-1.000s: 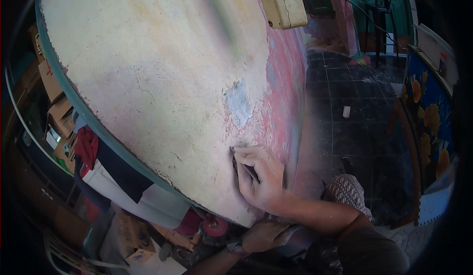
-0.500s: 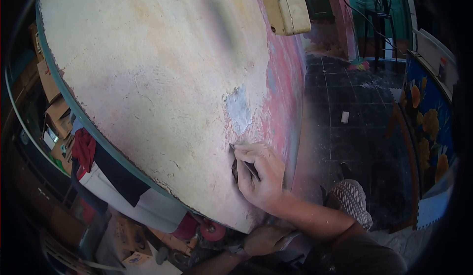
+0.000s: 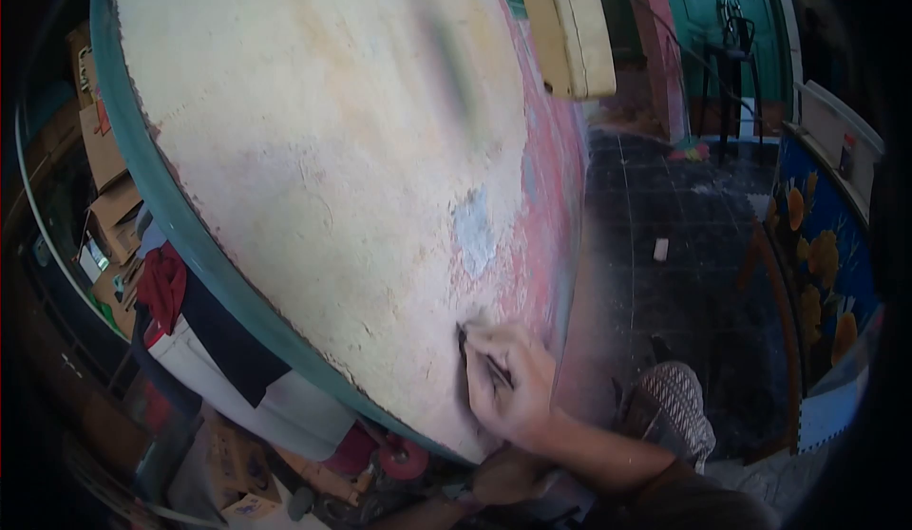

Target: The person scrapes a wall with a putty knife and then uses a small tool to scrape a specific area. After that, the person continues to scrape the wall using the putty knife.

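Observation:
My right hand [image 3: 513,378] is closed around a thin, dark blade-like tool [image 3: 463,335], its tip against the pale painted wall [image 3: 285,226]. Part of the tool shows between thumb and fingers. Above this hand, a patch of pale blue undercoat [image 3: 473,231] lies bare where the cream paint has come off. To its right, worn pink paint [image 3: 541,245] runs down the wall's edge. My left hand [image 3: 513,476] is low beside the wall's bottom corner, blurred, with its fingers hidden.
A teal border [image 3: 180,217] edges the wall on the left. Beyond it are cardboard boxes [image 3: 103,145] and a red cloth [image 3: 162,288]. A cream box [image 3: 570,27] hangs at the upper right. On the dark tiled floor lies a small white block [image 3: 661,250]; a floral panel [image 3: 822,255] stands at right.
The view has shifted, so the wall sits lower and further right. My right hand still holds the tool against the wall, now a little further below the blue patch.

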Motion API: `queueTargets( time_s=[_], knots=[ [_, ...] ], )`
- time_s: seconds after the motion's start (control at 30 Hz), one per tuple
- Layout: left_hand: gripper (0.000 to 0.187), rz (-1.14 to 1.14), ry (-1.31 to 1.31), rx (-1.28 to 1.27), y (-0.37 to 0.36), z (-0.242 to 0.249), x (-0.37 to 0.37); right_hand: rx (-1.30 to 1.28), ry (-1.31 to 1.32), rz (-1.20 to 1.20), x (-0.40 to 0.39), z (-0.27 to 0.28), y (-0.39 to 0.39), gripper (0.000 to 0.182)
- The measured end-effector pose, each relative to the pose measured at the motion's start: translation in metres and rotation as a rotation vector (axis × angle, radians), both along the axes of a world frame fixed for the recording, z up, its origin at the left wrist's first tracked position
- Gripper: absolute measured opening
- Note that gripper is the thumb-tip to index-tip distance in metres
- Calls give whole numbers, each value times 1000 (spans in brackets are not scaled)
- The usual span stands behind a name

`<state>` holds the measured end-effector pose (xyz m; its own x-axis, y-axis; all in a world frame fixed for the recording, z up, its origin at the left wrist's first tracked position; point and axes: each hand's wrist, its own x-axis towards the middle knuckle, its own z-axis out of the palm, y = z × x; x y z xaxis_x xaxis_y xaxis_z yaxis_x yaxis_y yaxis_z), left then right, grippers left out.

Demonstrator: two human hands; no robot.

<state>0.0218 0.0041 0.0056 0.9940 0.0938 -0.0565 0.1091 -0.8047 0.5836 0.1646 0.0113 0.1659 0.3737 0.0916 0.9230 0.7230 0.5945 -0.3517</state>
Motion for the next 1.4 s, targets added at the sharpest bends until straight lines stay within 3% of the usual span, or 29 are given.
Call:
queueTargets(
  time_s=[0.1, 0.23, 0.3, 0.37, 0.47, 0.57, 0.7, 0.77, 0.87, 0.97, 1.07, 1.17, 1.27, 1.4],
  knots=[
    [43, 144, -137, -43, -6, 25, 9, 9, 10, 43, 4, -5, 3, 20],
    [43, -77, -232, -155, 9, 34, 14, 43, -20, 37, 12, 11, 11, 20],
    [43, -100, -119, -85, 10, 32, 15, 79, -41, 28, 25, 33, 25, 21],
    [42, -56, 160, 108, 3, 30, 15, 122, -67, 17, 38, 47, 39, 23],
    [37, -24, 56, 80, 1, 32, 13, 83, -74, 55, 32, 25, 26, 25],
    [51, -46, -13, 7, 4, 28, 14, 86, -118, 25, 36, 11, 27, 25],
    [55, -50, 110, 42, 6, 6, 18, -49, 30, 39, 47, 13, 34, 22],
    [55, -46, 163, 46, 6, 5, 20, 0, -1, 26, 38, 11, 28, 22],
    [53, -86, -185, 50, 7, 1, 22, 57, -54, 44, 27, 8, 18, 21],
    [54, -50, 305, -71, 6, 30, 31, 39, -43, 20, 36, 15, 23, 22],
    [55, -113, 20, 40, 8, 11, 24, 27, 29, 44, 27, 17, 18, 23],
    [55, -129, -92, 23, 9, 5, 22, 22, -26, 53, 22, 13, 11, 24],
    [55, -96, 10, -37, 12, -2, 21, 21, -58, 44, 27, 15, 14, 23],
    [56, -103, -50, 7, 9, 1, 19, 10, 25, 79, 19, 15, 13, 24]
  ],
)
